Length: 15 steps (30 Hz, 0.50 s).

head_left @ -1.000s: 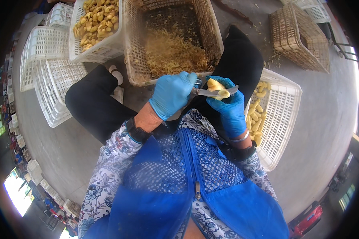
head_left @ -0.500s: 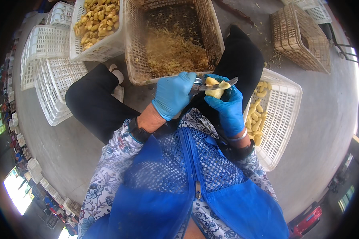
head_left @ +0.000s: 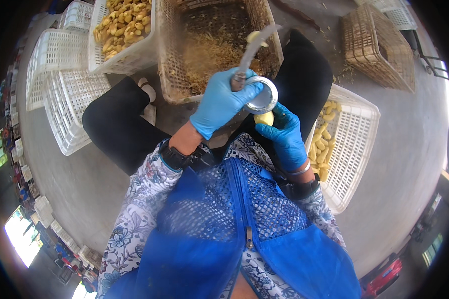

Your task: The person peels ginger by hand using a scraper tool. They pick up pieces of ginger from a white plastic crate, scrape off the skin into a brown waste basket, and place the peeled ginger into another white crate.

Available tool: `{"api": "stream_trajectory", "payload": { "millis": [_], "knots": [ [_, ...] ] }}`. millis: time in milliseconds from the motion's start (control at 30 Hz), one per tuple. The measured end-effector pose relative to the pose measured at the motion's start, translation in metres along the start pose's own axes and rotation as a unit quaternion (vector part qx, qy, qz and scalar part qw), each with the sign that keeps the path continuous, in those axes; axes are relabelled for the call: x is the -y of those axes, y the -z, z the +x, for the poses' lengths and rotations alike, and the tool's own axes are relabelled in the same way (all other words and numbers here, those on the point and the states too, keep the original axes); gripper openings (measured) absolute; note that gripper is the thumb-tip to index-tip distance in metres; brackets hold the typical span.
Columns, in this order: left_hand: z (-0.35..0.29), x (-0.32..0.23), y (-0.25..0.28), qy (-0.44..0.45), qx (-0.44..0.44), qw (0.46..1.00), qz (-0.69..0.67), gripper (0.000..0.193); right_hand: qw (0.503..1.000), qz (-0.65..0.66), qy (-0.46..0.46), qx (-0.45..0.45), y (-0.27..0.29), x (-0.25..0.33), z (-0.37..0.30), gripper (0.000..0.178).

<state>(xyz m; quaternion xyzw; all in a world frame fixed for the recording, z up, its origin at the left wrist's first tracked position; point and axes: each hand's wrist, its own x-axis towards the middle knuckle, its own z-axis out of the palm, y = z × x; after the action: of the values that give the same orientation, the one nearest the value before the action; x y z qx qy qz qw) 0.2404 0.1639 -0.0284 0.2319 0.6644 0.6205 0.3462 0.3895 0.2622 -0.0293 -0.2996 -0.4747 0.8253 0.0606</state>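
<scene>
My left hand [head_left: 222, 101], in a blue glove, is closed round the handle of a knife [head_left: 253, 52]. The blade points up and away, over the brown crate. A pale yellow slice [head_left: 257, 39] shows beside the blade, blurred; I cannot tell whether it sticks to it. A round silvery ring-shaped tool [head_left: 262, 95] is also at this hand's fingers. Just below the ring, my right hand [head_left: 287, 132], gloved in blue too, grips a peeled yellow vegetable [head_left: 264, 118], its exact kind unclear. The ring hides part of the vegetable.
Between my knees and beyond stands a dirty brown crate [head_left: 172, 74] with shreds of peel. A white crate [head_left: 127, 62] of yellow vegetables is at the far left, another white crate [head_left: 354, 134] at my right. White crates [head_left: 77, 102] stand left; a brown crate [head_left: 376, 47] far right.
My left hand has swung the knife up and away from the vegetable, carrying the blade over the brown crate. The ring now shows fully. The right hand has dropped slightly, still holding the vegetable.
</scene>
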Motion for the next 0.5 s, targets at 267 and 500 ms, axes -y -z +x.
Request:
{"api": "stream_trajectory", "payload": {
  "millis": [267, 500],
  "knots": [
    [0.001, 0.018, 0.009, 0.057, 0.045, 0.993, 0.098, 0.027, 0.991, -0.135, 0.012, -0.012, 0.008, -0.014, 0.001, 0.052],
    [-0.012, 0.02, 0.039, 0.076, -0.088, 0.993, 0.034, 0.023, 0.998, -0.054, 0.027, -0.016, 0.006, 0.0, -0.004, 0.042]
  ]
}}
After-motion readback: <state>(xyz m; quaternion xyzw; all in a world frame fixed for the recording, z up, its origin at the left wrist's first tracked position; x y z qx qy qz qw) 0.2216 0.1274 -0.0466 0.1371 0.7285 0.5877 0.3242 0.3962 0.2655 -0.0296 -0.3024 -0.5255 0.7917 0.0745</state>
